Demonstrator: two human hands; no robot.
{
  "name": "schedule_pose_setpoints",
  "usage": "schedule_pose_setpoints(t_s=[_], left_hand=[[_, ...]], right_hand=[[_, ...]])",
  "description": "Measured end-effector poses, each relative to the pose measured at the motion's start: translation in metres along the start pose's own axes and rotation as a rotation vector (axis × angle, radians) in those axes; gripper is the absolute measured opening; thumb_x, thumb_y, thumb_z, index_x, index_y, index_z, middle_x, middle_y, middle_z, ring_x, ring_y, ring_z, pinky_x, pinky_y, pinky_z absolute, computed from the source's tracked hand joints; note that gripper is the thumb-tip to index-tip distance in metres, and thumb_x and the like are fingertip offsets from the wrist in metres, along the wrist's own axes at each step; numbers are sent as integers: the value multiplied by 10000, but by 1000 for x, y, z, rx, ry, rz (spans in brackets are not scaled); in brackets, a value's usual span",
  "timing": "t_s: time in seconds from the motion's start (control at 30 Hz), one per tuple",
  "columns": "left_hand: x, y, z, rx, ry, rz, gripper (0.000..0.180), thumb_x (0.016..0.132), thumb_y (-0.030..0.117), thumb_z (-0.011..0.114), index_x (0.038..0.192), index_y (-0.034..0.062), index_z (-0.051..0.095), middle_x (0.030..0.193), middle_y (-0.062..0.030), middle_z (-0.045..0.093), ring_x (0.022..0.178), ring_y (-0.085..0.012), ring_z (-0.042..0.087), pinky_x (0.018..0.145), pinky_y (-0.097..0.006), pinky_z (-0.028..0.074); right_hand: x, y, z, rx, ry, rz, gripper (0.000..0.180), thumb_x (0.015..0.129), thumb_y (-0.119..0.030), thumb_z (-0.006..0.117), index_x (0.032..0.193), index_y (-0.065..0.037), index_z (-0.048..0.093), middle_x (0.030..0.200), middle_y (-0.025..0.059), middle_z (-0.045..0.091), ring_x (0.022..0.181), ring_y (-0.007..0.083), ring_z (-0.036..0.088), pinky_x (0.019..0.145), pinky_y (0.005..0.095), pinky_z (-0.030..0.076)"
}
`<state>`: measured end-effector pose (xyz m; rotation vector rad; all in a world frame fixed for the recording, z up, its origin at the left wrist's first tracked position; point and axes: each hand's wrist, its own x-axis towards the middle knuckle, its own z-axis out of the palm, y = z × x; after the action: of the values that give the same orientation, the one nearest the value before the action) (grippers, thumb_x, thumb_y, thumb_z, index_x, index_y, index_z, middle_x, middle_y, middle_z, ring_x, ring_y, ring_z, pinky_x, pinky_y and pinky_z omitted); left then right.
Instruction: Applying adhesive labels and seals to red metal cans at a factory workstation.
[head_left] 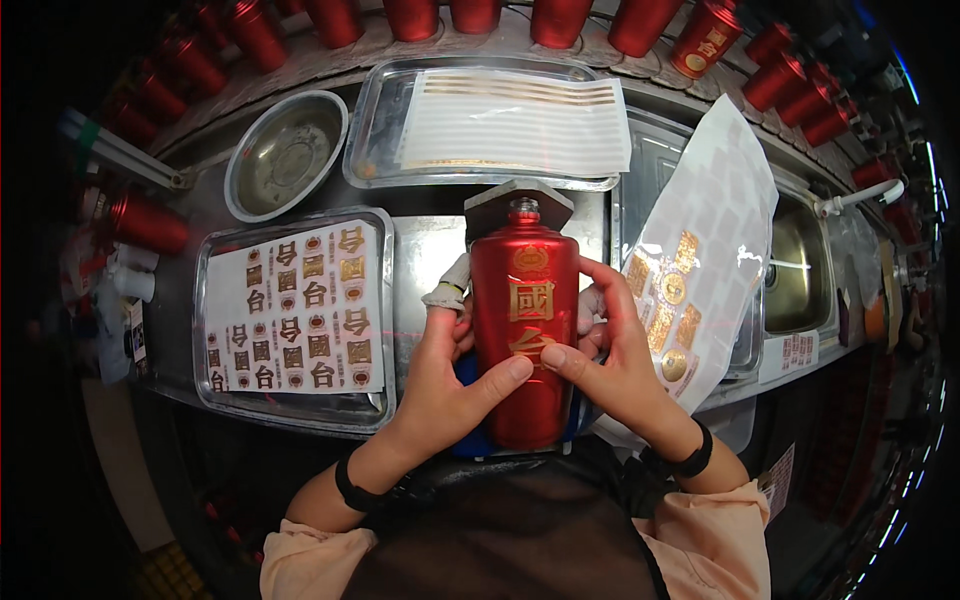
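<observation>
A glossy red bottle (523, 400) with gold lettering and a round gold emblem lies in front of me, its open neck pointing away. My left hand (455, 360) is wrapped around its left side, with the thumb pressed on the lower gold character; a white covering wraps one of its fingers. From the right, my right hand (610, 350) grips the bottle too, its thumb on the same character close to the other thumb. Under the bottle's neck sits a dark angular block (485, 212). Something blue (470, 385) shows beneath the bottle, mostly hidden.
To the left, a metal tray (205, 300) holds a sheet (225, 290) of gold and dark decals. Behind it stands a metal bowl (285, 155). A far tray (375, 120) carries striped sheets (515, 130). At right lie a decal sheet (725, 200) and a sink (798, 270). Red bottles (415, 15) line the back.
</observation>
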<state>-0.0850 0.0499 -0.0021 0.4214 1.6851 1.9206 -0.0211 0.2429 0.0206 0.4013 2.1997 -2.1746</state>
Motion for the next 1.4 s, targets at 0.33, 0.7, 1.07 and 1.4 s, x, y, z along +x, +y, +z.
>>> schedule_pose_setpoints(t_s=[0.33,0.7,1.07,1.4], left_hand=[[1,-1,0,-6,-3,-4,820,882,251,786,1469,-30,287,1409,-201,496,1317,-267,522,1122,-408,397],[0,0,1,-57,8,-5,797,897,235,774,1473,-13,283,1412,-189,492,1313,-257,523,1115,-396,402],[-1,-5,-1,-20,-12,-55,820,908,226,759,1500,-20,247,1398,-184,490,1288,-240,532,1109,-385,405],[-1,-4,0,-46,-15,-36,792,909,219,755,1484,-22,266,1410,-177,497,1288,-254,536,1112,-394,408]], right_hand=[[1,3,-2,9,-13,-4,901,837,-250,844,1503,-5,290,994,31,525,836,54,598,630,177,476],[6,30,-12,171,-31,-57,799,919,-271,734,1546,-49,292,1056,10,518,682,5,483,613,168,399],[1,23,-18,53,-92,-47,808,923,-236,713,1566,-42,264,1099,24,553,637,3,448,591,186,374],[0,26,-16,114,-93,-60,777,902,-194,738,1546,-56,324,934,-16,555,588,-17,430,535,160,333]])
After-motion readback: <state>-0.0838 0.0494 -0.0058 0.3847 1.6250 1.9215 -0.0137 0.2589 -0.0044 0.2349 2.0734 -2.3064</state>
